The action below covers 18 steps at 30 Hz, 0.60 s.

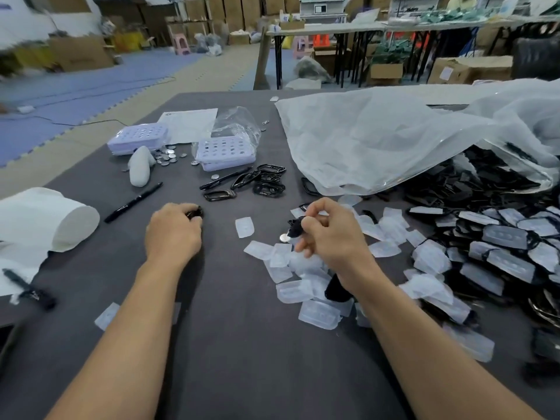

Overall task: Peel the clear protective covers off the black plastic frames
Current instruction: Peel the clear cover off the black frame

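Two bare forearms reach forward over a dark grey table (pixel 236 344). The right hand (pixel 328 237) has its fingers curled round a black tool (pixel 336 291): the handle sticks out below the wrist and the dark tip shows past the thumb, just above a small silver disc (pixel 284 237). Around and beneath this hand lie peeled clear covers (pixel 318 313), scattered and overlapping.

The left hand (pixel 174 230) rests palm down on the table, fingers curled over a small black piece (pixel 195 213). This may be a frame, but too little of it shows to be sure.

At the right edge sits a heap of black frames still under their covers (pixel 503 256), spilling from a large clear plastic bag (pixel 378 137). A black marker pen (pixel 133 202) lies left of the left hand, and a white roll (pixel 60 219) stands beyond that. The print on the pen is too small to read.

Past the hands, near the middle of the table, is a small cluster of bare black frames (pixel 268 180). Farther back stand two lavender trays (pixel 225 153) with round holes, and loose silver discs (pixel 166 154) lie between them. Behind these lies a sheet of paper (pixel 191 124); its printing is illegible.
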Tool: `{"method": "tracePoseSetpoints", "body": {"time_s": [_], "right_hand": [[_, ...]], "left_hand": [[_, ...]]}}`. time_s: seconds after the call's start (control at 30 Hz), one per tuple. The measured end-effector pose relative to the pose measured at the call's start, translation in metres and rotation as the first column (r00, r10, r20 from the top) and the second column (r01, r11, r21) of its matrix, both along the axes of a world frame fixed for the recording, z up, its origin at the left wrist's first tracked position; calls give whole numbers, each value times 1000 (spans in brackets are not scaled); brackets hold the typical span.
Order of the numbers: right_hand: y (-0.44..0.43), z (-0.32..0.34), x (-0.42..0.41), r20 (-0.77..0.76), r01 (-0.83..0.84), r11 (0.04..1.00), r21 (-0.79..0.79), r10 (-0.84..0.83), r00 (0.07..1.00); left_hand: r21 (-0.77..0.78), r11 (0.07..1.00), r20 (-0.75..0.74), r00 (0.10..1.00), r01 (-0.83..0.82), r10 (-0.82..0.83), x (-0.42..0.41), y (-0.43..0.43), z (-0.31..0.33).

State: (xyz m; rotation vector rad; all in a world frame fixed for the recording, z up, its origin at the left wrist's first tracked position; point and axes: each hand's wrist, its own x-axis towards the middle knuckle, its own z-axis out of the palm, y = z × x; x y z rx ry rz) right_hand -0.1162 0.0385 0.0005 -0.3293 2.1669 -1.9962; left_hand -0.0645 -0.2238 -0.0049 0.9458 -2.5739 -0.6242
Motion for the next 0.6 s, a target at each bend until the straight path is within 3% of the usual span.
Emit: {"method": "tracePoseSetpoints", "body": {"time_s": [0.1, 0.17, 0.23, 0.33, 0.47, 0.6], "right_hand": [[6, -1, 5, -5, 4, 999, -37, -4, 1000], [10, -1, 10, -21, 0, 1000, -6, 0, 1000], [12, 1, 13, -39, -17, 1000, -1, 17, 999], [13, 6, 17, -47, -45, 999, -11, 45, 998], [13, 9, 18, -2, -26, 996, -90, 26, 1000], [9, 8, 19, 43, 9, 987, -163, -2, 999]], "left_hand": [[252, 968, -208, 977, 13, 41, 2, 10, 6], [427, 894, -351, 936, 133, 28, 6, 28, 11], [492, 815, -467, 883, 307, -51, 11, 53, 17], [553, 706, -575, 816, 443, -62, 15, 89, 24], [787, 386, -552, 829, 482, 88, 18, 121, 26], [875, 217, -472, 862, 433, 183, 15, 127, 25]]}}
